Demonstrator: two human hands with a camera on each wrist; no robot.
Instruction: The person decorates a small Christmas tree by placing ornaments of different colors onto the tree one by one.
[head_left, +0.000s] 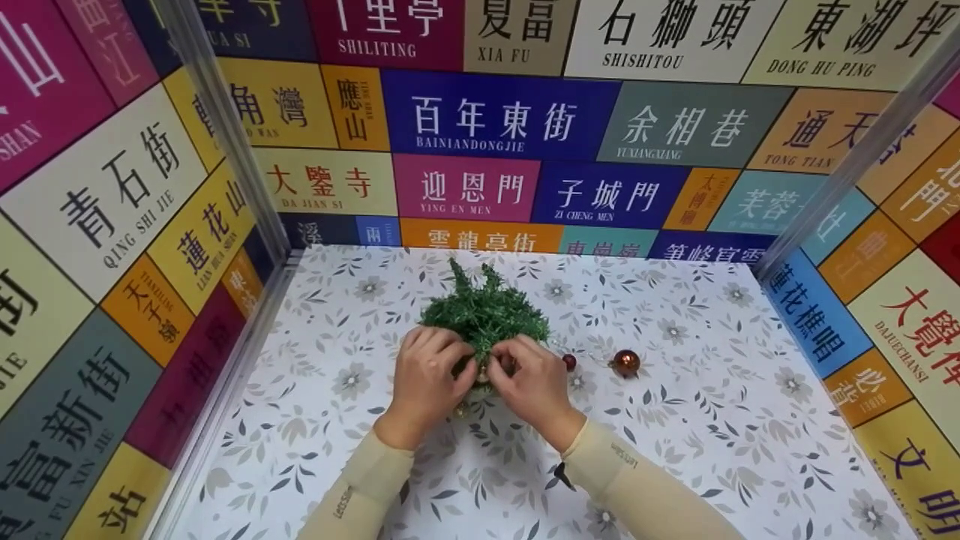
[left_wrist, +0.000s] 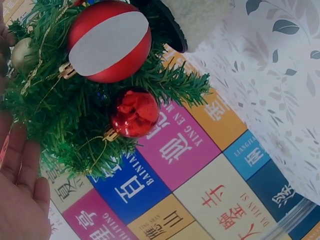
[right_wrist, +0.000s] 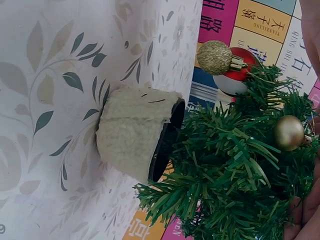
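Observation:
A small green artificial tree [head_left: 484, 311] stands on the flowered table top, its base wrapped in pale burlap [right_wrist: 134, 134]. Hung on it are a red and white ball [left_wrist: 109, 40], a shiny red ball [left_wrist: 135, 113], a gold glitter ball [right_wrist: 215, 57] and a plain gold ball [right_wrist: 289, 132]. My left hand [head_left: 459, 365] curls its fingers into the tree's near branches. Close beside it, my right hand [head_left: 501, 366] pinches the same foliage. What lies between the fingertips is hidden by needles.
Two loose ornaments lie on the table right of the hands: a small red ball [head_left: 569, 362] and a larger copper-red ball [head_left: 626, 363]. Walls of coloured sign panels [head_left: 480, 120] with metal corner posts [head_left: 225, 135] close in three sides.

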